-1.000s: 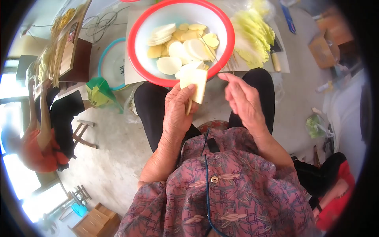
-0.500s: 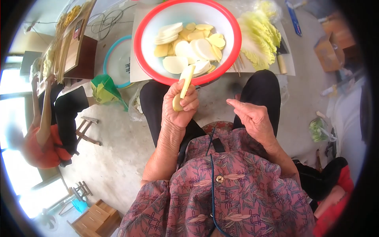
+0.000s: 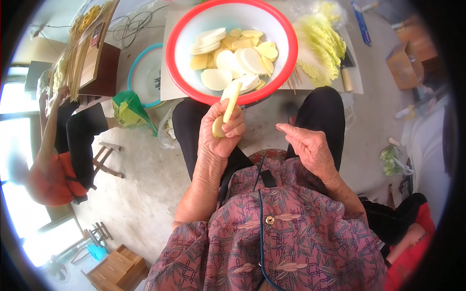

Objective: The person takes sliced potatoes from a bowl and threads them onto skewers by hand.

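Observation:
My left hand point(image 3: 211, 133) is closed round pale yellow potato slices point(image 3: 232, 102), one sticking up edge-on and a rounder one low in the palm. These slices are just in front of the near rim of a white basin with a red rim point(image 3: 292, 43). Inside the basin lie several yellow potato slices point(image 3: 242, 43) and larger white slices point(image 3: 216, 80). Off to the right, my right hand point(image 3: 310, 148) hovers over my lap, thumb and fingers pressed together. Whatever it pinches, if anything, is too thin to make out.
Cabbage leaves point(image 3: 318, 51) and thin wooden sticks point(image 3: 293, 80) lie right of the basin on a pale board point(image 3: 357, 80). A green bag point(image 3: 131, 111) and a blue-rimmed basin point(image 3: 131, 80) are to the left. Another person in orange point(image 3: 51, 182) sits far left; a red sleeve point(image 3: 417, 252) shows lower right.
My two hands have hardly moved; the right one has shifted very slightly left. At the far left, the other person's arms have changed position.

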{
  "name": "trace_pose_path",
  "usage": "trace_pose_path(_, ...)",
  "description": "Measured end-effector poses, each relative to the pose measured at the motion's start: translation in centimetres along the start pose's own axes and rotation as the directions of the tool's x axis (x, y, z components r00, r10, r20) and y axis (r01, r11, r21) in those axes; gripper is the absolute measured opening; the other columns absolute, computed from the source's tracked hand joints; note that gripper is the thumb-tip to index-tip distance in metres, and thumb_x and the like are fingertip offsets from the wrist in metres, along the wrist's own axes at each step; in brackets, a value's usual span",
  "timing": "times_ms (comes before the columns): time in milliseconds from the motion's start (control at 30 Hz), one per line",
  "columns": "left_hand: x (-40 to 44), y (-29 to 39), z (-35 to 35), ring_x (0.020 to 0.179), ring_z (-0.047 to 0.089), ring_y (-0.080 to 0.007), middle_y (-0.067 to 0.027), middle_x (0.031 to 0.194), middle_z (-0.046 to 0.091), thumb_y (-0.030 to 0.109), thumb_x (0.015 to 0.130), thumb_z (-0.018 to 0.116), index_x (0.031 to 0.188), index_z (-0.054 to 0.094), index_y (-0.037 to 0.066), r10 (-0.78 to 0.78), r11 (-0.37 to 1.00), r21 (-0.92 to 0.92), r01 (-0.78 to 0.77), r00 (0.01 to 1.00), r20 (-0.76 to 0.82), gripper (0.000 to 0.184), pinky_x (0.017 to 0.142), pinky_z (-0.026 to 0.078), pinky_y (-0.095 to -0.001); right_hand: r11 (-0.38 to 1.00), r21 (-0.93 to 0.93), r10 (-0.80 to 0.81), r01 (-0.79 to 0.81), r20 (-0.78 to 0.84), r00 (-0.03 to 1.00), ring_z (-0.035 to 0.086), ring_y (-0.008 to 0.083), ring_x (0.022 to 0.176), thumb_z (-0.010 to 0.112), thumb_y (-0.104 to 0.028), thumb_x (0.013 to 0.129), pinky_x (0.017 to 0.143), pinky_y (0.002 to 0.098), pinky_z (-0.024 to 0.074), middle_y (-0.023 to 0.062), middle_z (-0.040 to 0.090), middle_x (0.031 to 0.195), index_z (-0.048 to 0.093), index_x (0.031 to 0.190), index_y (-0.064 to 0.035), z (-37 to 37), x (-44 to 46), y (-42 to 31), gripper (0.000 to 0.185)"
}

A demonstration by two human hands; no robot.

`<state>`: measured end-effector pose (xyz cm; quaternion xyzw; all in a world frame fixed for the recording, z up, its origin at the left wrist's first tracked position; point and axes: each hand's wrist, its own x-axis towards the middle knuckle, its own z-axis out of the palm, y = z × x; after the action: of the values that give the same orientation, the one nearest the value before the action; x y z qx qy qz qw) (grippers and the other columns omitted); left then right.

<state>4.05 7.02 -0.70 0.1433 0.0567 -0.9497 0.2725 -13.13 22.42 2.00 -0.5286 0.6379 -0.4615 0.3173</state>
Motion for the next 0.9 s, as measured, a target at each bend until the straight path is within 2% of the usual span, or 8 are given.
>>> trace_pose_path(67, -0.2, 0.0, 0.8, 0.044, 0.036, -0.0086, -0.0055, 0.063, 0.045, 0.011, 0.09, 0.051, 0.089, 0.048, 0.0, 0.032, 0.996, 0.09, -0.024, 0.996, -0.085, 0.011, 0.037, 0.03, -0.0212, 1.0, 0.004, 0.02, -0.02, 0.013, 1.0, 0.063, 0.0216, 0.066, 0.058, 0.0, 0.086, 0.061, 0.0274, 0.0497, 0.0171, 0.067, 0.093, 0.062, 0.112, -0.0039, -0.2, 0.1, -0.3, 0.027)
trace_pose_path(133, -0.2, -0.1, 0.6, 0.044, 0.036, -0.0083, -0.0054, 0.064, 0.046, 0.011, 0.089, 0.052, 0.091, 0.049, 0.0, 0.029, 0.995, 0.093, -0.022, 0.996, -0.083, 0.011, 0.038, 0.03, -0.0209, 0.992, 0.026, 0.117, -0.12, 0.079, 0.99, 0.062, 0.019, 0.065, 0.058, -0.001, 0.086, 0.06, 0.026, 0.0491, 0.0169, 0.067, 0.094, 0.062, 0.112, -0.0042, -0.3, 0.0, -0.5, 0.027)
trace_pose_path(267, -0.2, -0.3, 0.9, 0.043, 0.037, -0.0096, -0.0068, 0.065, 0.046, 0.01, 0.088, 0.05, 0.097, 0.051, -0.004, 0.025, 0.984, 0.178, -0.008, 0.995, -0.095, 0.016, 0.037, 0.03, -0.0209, 0.992, 0.038, 0.115, -0.118, 0.071, 0.991, 0.06, 0.0174, 0.064, 0.058, -0.001, 0.086, 0.061, 0.0254, 0.0483, 0.0167, 0.067, 0.097, 0.062, 0.114, -0.0047, -0.2, -0.1, -0.5, 0.028)
trace_pose_path(467, -0.7, -1.4, 2.2, 0.043, 0.036, -0.0095, -0.0079, 0.066, 0.046, 0.011, 0.086, 0.051, 0.1, 0.049, -0.004, 0.127, 0.868, 0.495, -0.049, 0.984, -0.126, 0.02, 0.037, 0.03, -0.0204, 0.999, 0.046, -0.029, 0.028, 0.035, 0.999, 0.067, 0.021, 0.087, 0.057, -0.002, 0.087, 0.075, 0.0269, 0.0509, 0.0154, 0.066, 0.104, 0.06, 0.116, -0.0039, 0.9, 0.0, 0.0, 0.029)
trace_pose_path(533, -0.7, -1.3, 2.4, 0.043, 0.036, -0.0096, -0.0079, 0.066, 0.046, 0.01, 0.085, 0.051, 0.1, 0.049, -0.003, 0.127, 0.868, 0.494, -0.05, 0.984, -0.123, 0.02, 0.037, 0.03, -0.0204, 0.994, 0.11, 0.017, -0.024, 0.066, 0.998, 0.064, 0.0235, 0.101, 0.055, -0.003, 0.089, 0.083, 0.028, 0.0498, 0.0157, 0.064, 0.109, 0.059, 0.117, -0.0032, 0.9, 0.1, -0.2, 0.028)
trace_pose_path(733, -0.9, -1.2, 2.9, 0.044, 0.035, -0.0097, -0.0076, 0.067, 0.046, 0.007, 0.082, 0.05, 0.102, 0.049, -0.003, 0.122, 0.844, 0.535, -0.025, 0.982, -0.145, 0.022, 0.038, 0.029, -0.0203, 0.994, 0.104, 0.026, -0.038, 0.114, 0.993, 0.06, 0.025, 0.107, 0.052, -0.004, 0.091, 0.086, 0.0277, 0.0486, 0.0154, 0.062, 0.115, 0.057, 0.12, -0.004, 0.4, 0.2, -1.0, 0.03)
trace_pose_path(867, -0.9, -1.4, 2.8, 0.044, 0.036, -0.0091, -0.0074, 0.069, 0.049, 0.005, 0.082, 0.05, 0.104, 0.049, -0.002, 0.155, 0.809, 0.588, -0.023, 0.972, -0.176, 0.023, 0.039, 0.029, -0.0202, 0.992, 0.096, 0.07, -0.084, 0.14, 0.988, 0.065, 0.0183, 0.094, 0.051, -0.005, 0.092, 0.08, 0.025, 0.0489, 0.0137, 0.064, 0.112, 0.055, 0.122, -0.004, 0.2, -0.1, -1.4, 0.03)
trace_pose_path(900, -0.9, -1.5, 2.9, 0.044, 0.036, -0.0091, -0.0074, 0.069, 0.049, 0.005, 0.082, 0.05, 0.104, 0.049, -0.002, 0.155, 0.809, 0.587, -0.023, 0.972, -0.175, 0.023, 0.039, 0.029, -0.0202, 0.973, 0.149, 0.148, -0.174, 0.17, 0.974, 0.062, 0.0138, 0.083, 0.05, -0.006, 0.093, 0.074, 0.0236, 0.0479, 0.0116, 0.065, 0.108, 0.055, 0.124, -0.0043, 0.2, -0.2, -1.5, 0.031)
